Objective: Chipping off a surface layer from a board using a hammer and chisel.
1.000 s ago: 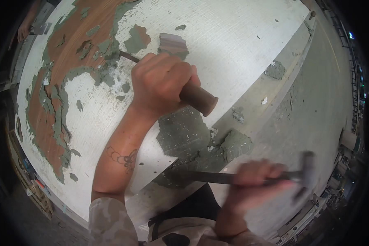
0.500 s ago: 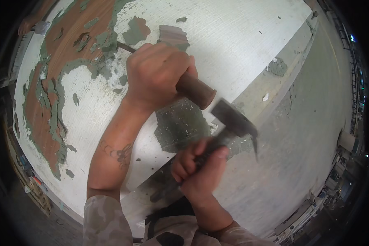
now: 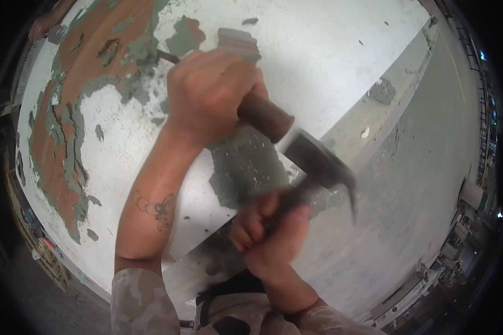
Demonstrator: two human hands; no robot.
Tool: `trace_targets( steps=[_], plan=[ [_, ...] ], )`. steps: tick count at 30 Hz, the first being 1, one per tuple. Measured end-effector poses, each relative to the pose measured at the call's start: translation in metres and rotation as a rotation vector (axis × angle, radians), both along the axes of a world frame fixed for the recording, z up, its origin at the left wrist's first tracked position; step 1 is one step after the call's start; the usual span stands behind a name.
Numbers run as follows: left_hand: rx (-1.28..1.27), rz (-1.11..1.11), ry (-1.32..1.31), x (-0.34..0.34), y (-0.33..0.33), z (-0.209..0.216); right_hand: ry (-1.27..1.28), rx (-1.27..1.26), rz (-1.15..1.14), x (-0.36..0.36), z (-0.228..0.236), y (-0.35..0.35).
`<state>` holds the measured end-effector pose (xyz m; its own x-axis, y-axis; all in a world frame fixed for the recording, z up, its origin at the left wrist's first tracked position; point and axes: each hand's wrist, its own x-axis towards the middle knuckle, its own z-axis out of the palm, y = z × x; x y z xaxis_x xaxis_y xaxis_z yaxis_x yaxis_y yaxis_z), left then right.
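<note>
My left hand [image 3: 209, 92] is closed around a chisel [image 3: 269, 119] with a thick brown handle. The thin blade points to the upper left, and its tip lies at the edge of a flaking grey-green layer [image 3: 142, 53]. In my closed right hand [image 3: 276, 237] is a claw hammer [image 3: 318, 162], slightly blurred. Its face is just off the butt of the chisel handle, with a narrow gap between them. Reddish-brown material [image 3: 95, 42] shows where the green layer has broken away.
A large white ribbed surface [image 3: 318, 67] lies under my hands, with loose green flakes [image 3: 96, 132] and a dark green slab [image 3: 248, 170] on it. To the right is a grey floor [image 3: 419, 167] with a rough chunk [image 3: 382, 91] by the border. Another person's hand [image 3: 37, 29] shows at upper left.
My left hand and the chisel have shifted slightly left and up. The hammer head stays near the handle butt, slightly turned and displaced. Both grips are kept.
</note>
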<state>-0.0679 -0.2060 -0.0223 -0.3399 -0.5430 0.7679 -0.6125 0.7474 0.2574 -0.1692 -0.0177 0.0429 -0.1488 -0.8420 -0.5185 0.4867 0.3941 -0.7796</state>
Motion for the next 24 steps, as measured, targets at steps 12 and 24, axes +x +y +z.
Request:
trace_targets(
  steps=[12, 24],
  plan=[
    [0.017, -0.025, 0.008, -0.003, -0.004, 0.000, -0.335, 0.084, -0.138, 0.001, -0.016, 0.004],
    [0.014, -0.033, 0.006, -0.001, -0.012, 0.002, -0.323, -0.157, -0.404, -0.015, -0.003, -0.003]
  ],
)
